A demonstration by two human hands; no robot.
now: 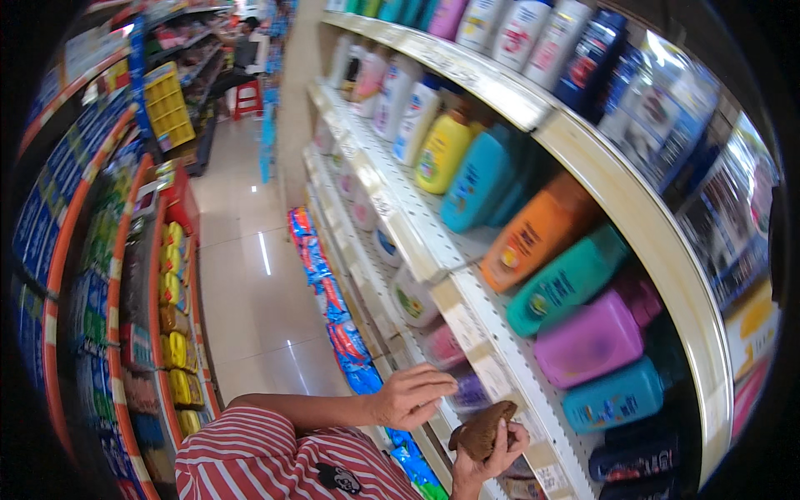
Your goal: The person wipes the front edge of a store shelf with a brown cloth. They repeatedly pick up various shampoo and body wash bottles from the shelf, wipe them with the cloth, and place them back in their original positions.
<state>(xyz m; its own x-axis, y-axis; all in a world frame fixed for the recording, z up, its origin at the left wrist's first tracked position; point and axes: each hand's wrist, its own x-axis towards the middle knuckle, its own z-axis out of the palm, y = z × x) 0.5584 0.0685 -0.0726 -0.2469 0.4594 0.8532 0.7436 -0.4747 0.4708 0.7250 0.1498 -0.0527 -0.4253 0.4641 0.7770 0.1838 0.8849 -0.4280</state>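
Observation:
My right hand [490, 459] grips a bunched brown cloth [484, 431] in front of the lower shelf edges. Just left of it hovers my left hand [412, 395], its fingers loosely curled and apart, holding nothing that I can see. Behind the hands, a purple container [470, 392] and a pink one [445, 347] stand on a lower shelf. On the shelf above are a pink-purple pump bottle [590, 344], a blue bottle [615, 394], a green bottle [559, 284] and an orange bottle [531, 234].
A perforated white shelf [431, 234] carries more bottles, among them a yellow one [442, 153]. Bright plastic packs [347, 344] line the shelf's foot. Across the tiled aisle [250, 300] are shelves with yellow packs [182, 350]. A person [244, 53] sits by a red stool [248, 99] far back.

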